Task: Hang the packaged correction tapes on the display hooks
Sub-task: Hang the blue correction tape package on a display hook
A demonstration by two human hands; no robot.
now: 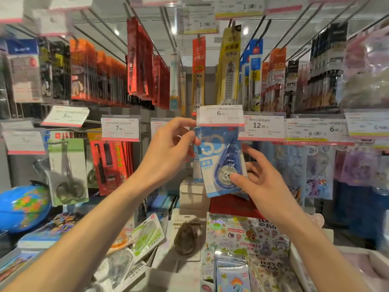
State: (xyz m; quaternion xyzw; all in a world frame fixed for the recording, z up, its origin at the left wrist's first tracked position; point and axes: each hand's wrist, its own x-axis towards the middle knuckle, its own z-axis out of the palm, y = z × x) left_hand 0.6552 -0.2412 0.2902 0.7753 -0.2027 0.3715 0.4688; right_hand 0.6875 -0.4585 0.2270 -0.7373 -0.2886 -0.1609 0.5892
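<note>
Lying nearest, low in the scene, loose correction tape packs (147, 237) sit in a heap beside a grey one (186, 237) and a sticker display box (246, 234), apparently waiting their turn. Above them both hands work on one blue correction tape pack (219, 161), held upright just under the price tag (221, 115) marked 6. The right hand (265, 186) grips the pack's lower part, thumb pressed on the round window of the dispenser and fingers behind the card. The left hand (168, 148) pinches the pack's upper left edge between thumb and fingers, with the forefinger reaching up to the tag's left end. The hook itself and the pack's hang hole are hidden behind that tag, so I cannot tell whether the pack is threaded yet.

That hiding is the main risk, I judge: the hole must be found by feel, and a miss would buckle or tear the card top. Letting go before the pack is seated would drop it into the heap below. Pushing up could also knock the tag askew. Farther back, rows of hanging packs (139, 66) crowd neighbouring hooks, which an elbow could disturb.
</note>
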